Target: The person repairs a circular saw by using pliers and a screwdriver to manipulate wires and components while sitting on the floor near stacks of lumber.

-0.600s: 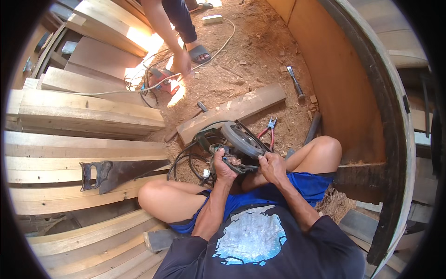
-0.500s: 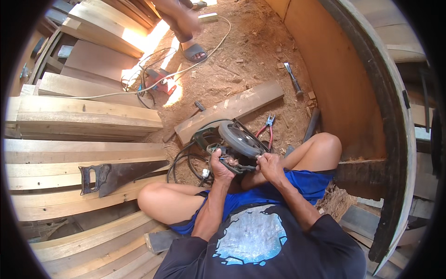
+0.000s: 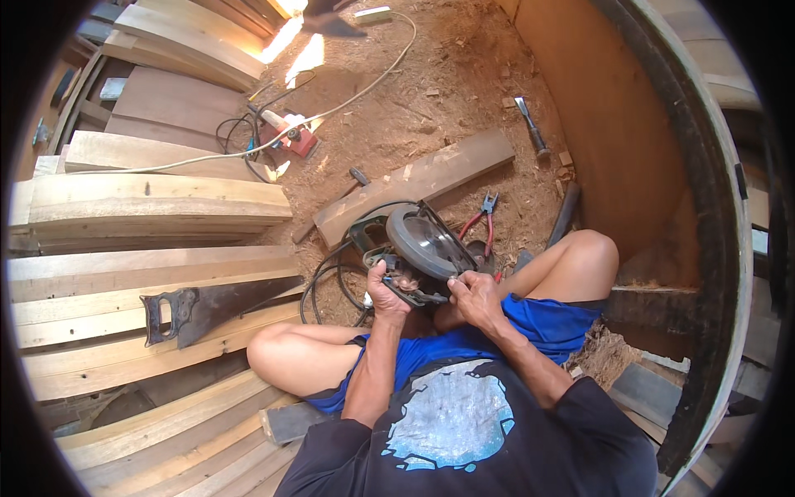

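Observation:
A circular saw (image 3: pixel 424 240) with a round grey guard lies tilted over a plank (image 3: pixel 451 176) in front of my crossed legs. My left hand (image 3: pixel 387 296) is wrapped round the near end of its dark green handle, where the housing stands open and copper-coloured parts and wires (image 3: pixel 403 280) show. My right hand (image 3: pixel 476 296) is closed at the guard's near right edge, thumb and finger pinched together. Whatever is between those fingertips is too small to make out. Red-handled pliers (image 3: pixel 487 217) lie just beyond the right hand.
Stacked timber beams (image 3: pixel 157 203) fill the left side, with a handsaw (image 3: pixel 207 311) lying on them. A chisel (image 3: pixel 534 131), a hammer (image 3: pixel 356 176) and a red power tool (image 3: pixel 291 137) lie on the sawdust-covered ground. A cable (image 3: pixel 364 93) crosses it. A brown wooden panel (image 3: pixel 629 141) stands at right.
The other person's sandalled foot has moved away toward the top edge. My right hand has shifted slightly left and down along the saw's edge; my left hand keeps its hold.

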`<state>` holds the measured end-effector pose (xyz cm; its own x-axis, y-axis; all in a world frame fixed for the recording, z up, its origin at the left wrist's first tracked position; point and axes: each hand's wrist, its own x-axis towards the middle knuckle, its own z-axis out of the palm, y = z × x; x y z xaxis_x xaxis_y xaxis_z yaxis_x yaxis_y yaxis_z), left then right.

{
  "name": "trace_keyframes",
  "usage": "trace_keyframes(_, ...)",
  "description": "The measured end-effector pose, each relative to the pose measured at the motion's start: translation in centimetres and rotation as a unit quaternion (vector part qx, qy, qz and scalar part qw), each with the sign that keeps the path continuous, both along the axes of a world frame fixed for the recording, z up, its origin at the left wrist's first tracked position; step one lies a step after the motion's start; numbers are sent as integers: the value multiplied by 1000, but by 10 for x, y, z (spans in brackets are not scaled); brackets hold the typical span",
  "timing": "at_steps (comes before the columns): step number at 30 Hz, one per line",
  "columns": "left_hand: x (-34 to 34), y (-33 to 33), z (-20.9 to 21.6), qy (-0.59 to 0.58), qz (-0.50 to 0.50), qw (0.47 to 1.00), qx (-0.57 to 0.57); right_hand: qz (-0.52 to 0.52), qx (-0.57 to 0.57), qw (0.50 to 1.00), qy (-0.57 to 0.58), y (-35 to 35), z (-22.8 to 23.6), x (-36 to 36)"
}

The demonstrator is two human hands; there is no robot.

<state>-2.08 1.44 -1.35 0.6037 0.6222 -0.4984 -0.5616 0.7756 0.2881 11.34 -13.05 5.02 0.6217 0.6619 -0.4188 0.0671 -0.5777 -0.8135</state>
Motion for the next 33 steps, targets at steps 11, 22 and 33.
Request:
trace_keyframes(11, -15, 13, 0, -6, 7, 1000, -13, 18, -135, 940, -312, 61, 11, 170)
trace_keyframes(22, -9, 24, 10, 133, 40, 988, -60, -58, -339, 935, -85, 66, -148, 166)
trace_keyframes(33, -26, 29, -9, 78, 23, 995, -57, -166, -27, 984, 61, 63, 0, 146)
